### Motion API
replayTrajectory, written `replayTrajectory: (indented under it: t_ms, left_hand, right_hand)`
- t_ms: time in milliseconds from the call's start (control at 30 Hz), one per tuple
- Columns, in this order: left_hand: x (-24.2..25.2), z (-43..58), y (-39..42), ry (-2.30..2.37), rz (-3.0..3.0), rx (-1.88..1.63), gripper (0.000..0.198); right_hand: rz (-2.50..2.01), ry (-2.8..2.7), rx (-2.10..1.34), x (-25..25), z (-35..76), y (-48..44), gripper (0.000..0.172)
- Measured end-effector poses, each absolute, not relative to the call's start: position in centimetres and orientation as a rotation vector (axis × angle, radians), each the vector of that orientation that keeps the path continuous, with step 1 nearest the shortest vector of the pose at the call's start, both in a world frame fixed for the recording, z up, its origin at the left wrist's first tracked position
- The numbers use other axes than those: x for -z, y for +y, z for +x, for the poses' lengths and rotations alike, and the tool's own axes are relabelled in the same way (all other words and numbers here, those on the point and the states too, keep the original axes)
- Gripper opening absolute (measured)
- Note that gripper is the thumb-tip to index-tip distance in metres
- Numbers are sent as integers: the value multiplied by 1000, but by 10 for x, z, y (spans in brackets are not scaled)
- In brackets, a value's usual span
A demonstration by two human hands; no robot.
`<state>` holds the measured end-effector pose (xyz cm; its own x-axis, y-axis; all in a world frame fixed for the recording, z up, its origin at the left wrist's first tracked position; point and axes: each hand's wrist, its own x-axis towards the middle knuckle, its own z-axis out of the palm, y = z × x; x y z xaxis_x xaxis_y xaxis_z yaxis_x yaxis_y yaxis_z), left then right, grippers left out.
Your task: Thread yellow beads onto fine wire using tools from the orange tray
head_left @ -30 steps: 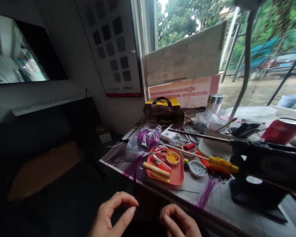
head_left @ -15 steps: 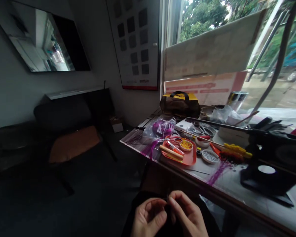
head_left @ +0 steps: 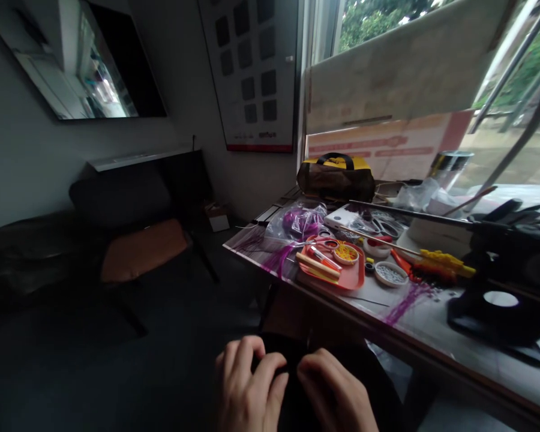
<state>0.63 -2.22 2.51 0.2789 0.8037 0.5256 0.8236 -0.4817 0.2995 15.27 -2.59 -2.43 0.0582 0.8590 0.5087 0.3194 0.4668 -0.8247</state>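
As left hand (head_left: 247, 390) and right hand (head_left: 335, 393) clutch dark cloth (head_left: 292, 360), axis unclear.

I find the left hand (head_left: 247, 390) beside the right hand (head_left: 337, 396), before the table (head_left: 432, 336) — tray (head_left: 347, 279) on it, bag (head_left: 335, 177) behind.

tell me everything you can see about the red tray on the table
Shallow red tray, plastic by its look, rounded corners, lying flat near the front edge of the table. It holds a wooden stick, a small round dish of yellow bits and a red and white tool. Beside its left end lie purple strands.
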Motion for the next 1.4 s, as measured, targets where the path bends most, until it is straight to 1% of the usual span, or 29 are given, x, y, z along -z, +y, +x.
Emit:
replayTrajectory:
  t_ms: [67, 167, 300, 367, 467, 500, 567, 700, 900, 967, 1100, 1333, 1400]
  left_hand:
    - [-25, 8, -25, -1625, -2536, 895, 15]
    - [-15, 12, -27, -1730, -2572, 1053, 22]
    - [-8, 12, -28, -1739, -2692, 1197, 19]
    - [-12, 10, -27, -1698, -2748, 1186, 17]
    - [-17, 7, -28, -1621, -2731, 1173, 16]
    - [-18, 7, -29, -1590, -2714, 1163, 16]
    - [-17, 6, -30, -1516, -2681, 1123, 15]
    - [-16, 4, -31, -1395, -2588, 1059, 14]
    - [-17, 1, -31, -1333, -2575, 984, 13]
    - [-15, 2, -32, -1347, -2594, 982, 14]
    - [-12, 4, -35, -1419, -2636, 1021, 14]
    - [-9, 6, -37, -1411, -2643, 1005, 15]
    - [-8, 7, -37, -1445, -2596, 1047, 17]
  right_hand:
    - [-1087, -1590, -492, 26, 154, -28, 13]
    - [-1081, -1691, -433, 27, 157, -29, 10]
    - [-1065, -1702, -525, 22, 159, -28, 9]
    - [-1057, -1691, -596, 19, 162, -28, 5]
    - [-1058, -1657, -572, 19, 166, -31, 18]
    - [-1056, -1647, -540, 20, 168, -32, 17]
    - [-1059, -1640, -496, 22, 169, -36, 8]
    - [-1130, -1688, -425, 23, 166, -39, 14]
    - [-1057, -1768, -304, 26, 169, -35, 6]
    - [-1087, -1736, -267, 28, 170, -35, 8]
    - [-1096, -1780, -245, 28, 167, -37, 20]
    - [-1052, -1866, -52, 31, 178, -34, 7]
    - [-1012, -1945, -36, 30, 180, -34, 7]
